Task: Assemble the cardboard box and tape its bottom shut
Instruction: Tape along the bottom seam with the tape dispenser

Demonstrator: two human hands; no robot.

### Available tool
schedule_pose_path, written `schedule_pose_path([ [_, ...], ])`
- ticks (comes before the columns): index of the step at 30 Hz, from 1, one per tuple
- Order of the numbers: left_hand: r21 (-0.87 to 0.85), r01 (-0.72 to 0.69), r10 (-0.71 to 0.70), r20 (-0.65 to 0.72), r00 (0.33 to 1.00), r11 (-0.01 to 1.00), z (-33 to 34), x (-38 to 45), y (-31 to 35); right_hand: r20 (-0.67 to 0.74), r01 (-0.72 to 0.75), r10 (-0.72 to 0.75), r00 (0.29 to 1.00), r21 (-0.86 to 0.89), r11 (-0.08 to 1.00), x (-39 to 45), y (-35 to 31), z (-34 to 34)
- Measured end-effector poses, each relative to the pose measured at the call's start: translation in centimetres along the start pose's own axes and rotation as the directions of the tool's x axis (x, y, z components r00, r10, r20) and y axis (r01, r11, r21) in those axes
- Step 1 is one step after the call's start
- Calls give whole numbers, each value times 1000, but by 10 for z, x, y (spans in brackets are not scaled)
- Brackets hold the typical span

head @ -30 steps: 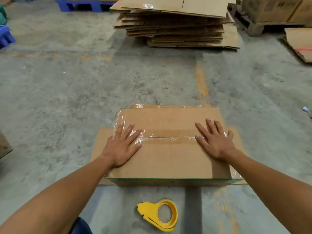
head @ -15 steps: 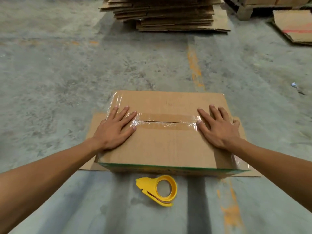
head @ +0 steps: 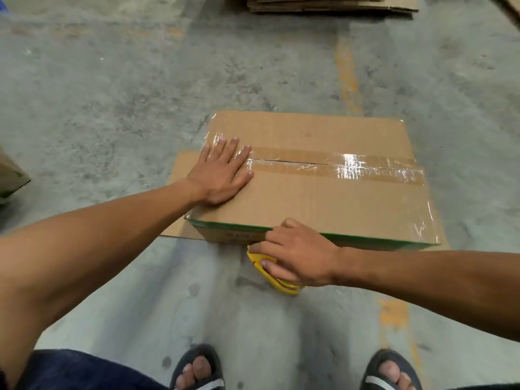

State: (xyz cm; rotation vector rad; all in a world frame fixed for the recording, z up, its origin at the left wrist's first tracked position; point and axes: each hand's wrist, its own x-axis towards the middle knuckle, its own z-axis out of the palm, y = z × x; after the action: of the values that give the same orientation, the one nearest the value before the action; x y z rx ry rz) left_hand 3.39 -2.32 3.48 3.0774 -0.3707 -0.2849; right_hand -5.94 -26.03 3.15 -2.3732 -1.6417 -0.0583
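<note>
Sitting in the middle of the frame, the box point(head: 332, 204) rests on the floor point(head: 112, 108) with its taped side up. Its long way runs from left to right across the frame. A strip of clear tape point(head: 337, 167) runs the same way, along the seam where the two flaps meet, and goes down over both short ends.

The left hand point(head: 222, 173) lies flat on the left end of the box, fingers straight and spread, the tips on the tape. The right hand point(head: 298, 254) is lower down, just in front of the box's near edge (the one with a green line). Its fingers curl round the yellow tape holder point(head: 264, 266), which is on the floor and touching or almost touching the box wall.

A flat sheet point(head: 183, 192) of cardboard sticks out from under the box at the left. There is lots of bare floor above and to the left of the box. A stack point(head: 332, 4) of flat cardboard is at the top edge, well apart. Two feet in sandals point(head: 197, 370) stand at the bottom edge.
</note>
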Motion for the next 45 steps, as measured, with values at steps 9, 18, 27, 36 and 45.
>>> schedule_pose_path([
  [9,3,26,-26,57,998,1000,-8,2,7,568,-309,251,784,5,951,-39,-13,55],
  [18,16,32,-33,64,997,999,-6,3,7,659,-413,257,707,90,906,-34,-21,57],
  [27,-11,26,-25,85,996,1000,-10,3,5,701,-536,237,673,242,809,-12,-41,22],
  [36,-446,81,-28,125,992,891,-50,4,-6,572,-593,182,800,800,92,51,5,-85],
  [45,-942,334,-175,325,929,20,-127,1,11,267,-152,443,856,948,-279,35,105,-176],
])
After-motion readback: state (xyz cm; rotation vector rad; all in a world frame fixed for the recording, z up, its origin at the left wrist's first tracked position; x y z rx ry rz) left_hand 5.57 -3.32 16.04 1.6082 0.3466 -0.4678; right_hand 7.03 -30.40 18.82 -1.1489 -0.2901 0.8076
